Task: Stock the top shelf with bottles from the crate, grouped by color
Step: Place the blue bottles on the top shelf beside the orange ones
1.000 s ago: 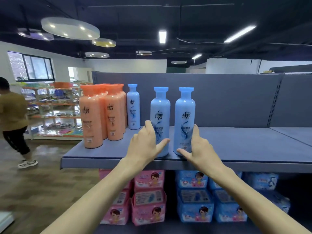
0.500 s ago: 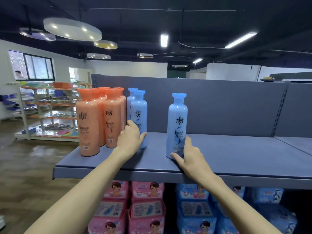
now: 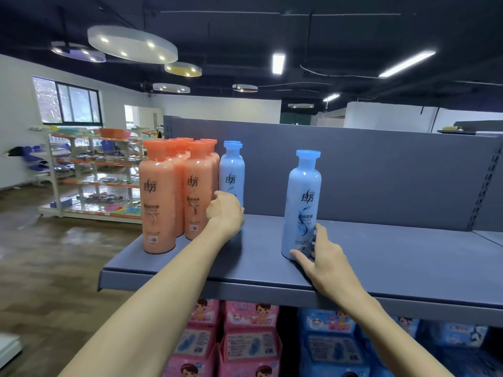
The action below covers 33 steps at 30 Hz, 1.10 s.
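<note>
Bottles are going onto the top shelf (image 3: 381, 257), sorted by color. Orange bottles (image 3: 174, 197) stand in a bunch at the left end. Right beside them are blue ones, one behind the other. The left hand (image 3: 226, 212) is curled around the low part of the front blue bottle (image 3: 232, 172), which stands just beside the orange bunch. That one looks about in its place.

The other blue bottle (image 3: 302, 202) stands upright by itself, well apart from the blue group, near the front edge. The right hand (image 3: 321, 257) holds it low down, thumb in front and fingers up the side.

So the step now is lining up the blue ones. Next, the right hand should slide its bottle left until it sits next to the other blue ones. Holding so low, a fast push could tip it, so go slow. The crate is not in view.
</note>
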Motion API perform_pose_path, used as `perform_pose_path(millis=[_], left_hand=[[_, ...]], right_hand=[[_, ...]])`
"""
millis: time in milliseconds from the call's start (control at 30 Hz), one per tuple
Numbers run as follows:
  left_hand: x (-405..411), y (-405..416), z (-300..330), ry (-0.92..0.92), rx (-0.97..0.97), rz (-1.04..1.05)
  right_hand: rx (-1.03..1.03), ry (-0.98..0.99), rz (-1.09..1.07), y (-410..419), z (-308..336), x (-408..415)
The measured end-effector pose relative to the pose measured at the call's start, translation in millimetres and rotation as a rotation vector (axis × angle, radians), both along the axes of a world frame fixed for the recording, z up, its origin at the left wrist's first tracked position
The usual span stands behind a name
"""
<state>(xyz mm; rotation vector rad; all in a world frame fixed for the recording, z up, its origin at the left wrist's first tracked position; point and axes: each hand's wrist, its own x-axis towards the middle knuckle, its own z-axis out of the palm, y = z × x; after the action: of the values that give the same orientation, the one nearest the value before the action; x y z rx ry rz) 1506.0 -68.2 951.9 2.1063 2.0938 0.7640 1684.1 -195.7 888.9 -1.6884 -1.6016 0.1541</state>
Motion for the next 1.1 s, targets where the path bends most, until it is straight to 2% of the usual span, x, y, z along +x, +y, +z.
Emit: perform_pose_path(millis=[133, 600, 1100], left_hand=[[4.6, 2.3, 1.0, -0.034, -0.020, 0.022], [4.5, 14.0, 2.2, 0.026, -0.093, 0.047], [-6.4, -15.3, -11.6, 0.343, 0.053, -0.072]], right_hand=[[0.008, 0.012, 0.007, 1.6, -2.1, 0.4], [0.027, 0.035, 0.021, 4.5, -5.9, 3.8], [-0.001, 0.034, -0.021, -2.0, -0.7, -1.4]])
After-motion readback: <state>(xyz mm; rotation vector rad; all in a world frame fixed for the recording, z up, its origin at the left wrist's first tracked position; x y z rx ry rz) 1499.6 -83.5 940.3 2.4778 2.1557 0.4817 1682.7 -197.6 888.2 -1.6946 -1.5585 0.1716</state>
